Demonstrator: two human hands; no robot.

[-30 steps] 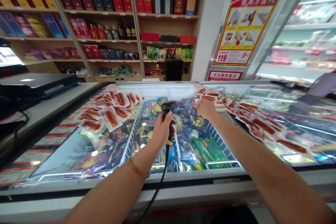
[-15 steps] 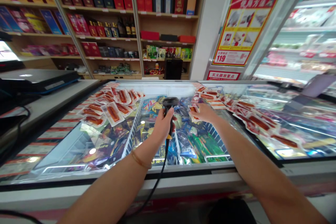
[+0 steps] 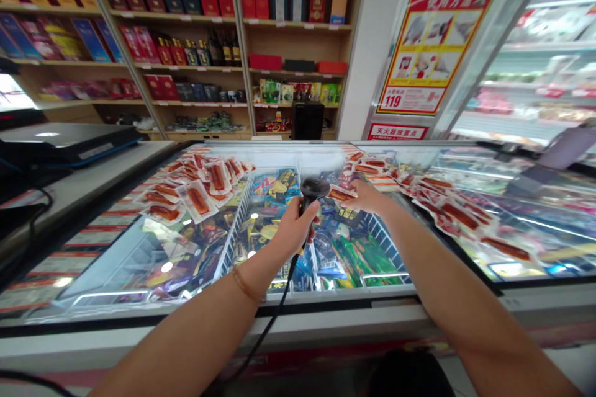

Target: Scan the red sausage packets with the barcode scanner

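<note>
Left hand point(image 3: 295, 226): clamped round the handle of a black scanner point(image 3: 315, 187), thumb pointing up toward the head.
Right hand point(image 3: 369, 197): fingers together on the near end of a sausage packet point(image 3: 341, 195), held out to the left of the knuckles.
Packet and scanner: side by side between both hands; touching or barely apart, cannot tell.
Cable point(image 3: 278, 310): hanging below the left hand, over the near edge of the freezer point(image 3: 326, 310).
Left pile point(image 3: 198, 195): well to the left of the left hand, loosely overlapped.
Right pile point(image 3: 459, 211): to the right of the right hand, near the forearm.
Slip risk: likely highest at the right fingertips; could slide free through a loosened pinch on smooth wrap, held by one end only.
Knock risk: possibly a bump of scanner against packet, from either hand pressing closer.
Snag risk: perhaps a tug at the left hand, from cable catching on the freezer edge.
Sweep risk: possibly packets shoved loose on the right, from a forearm swinging wide.
</note>
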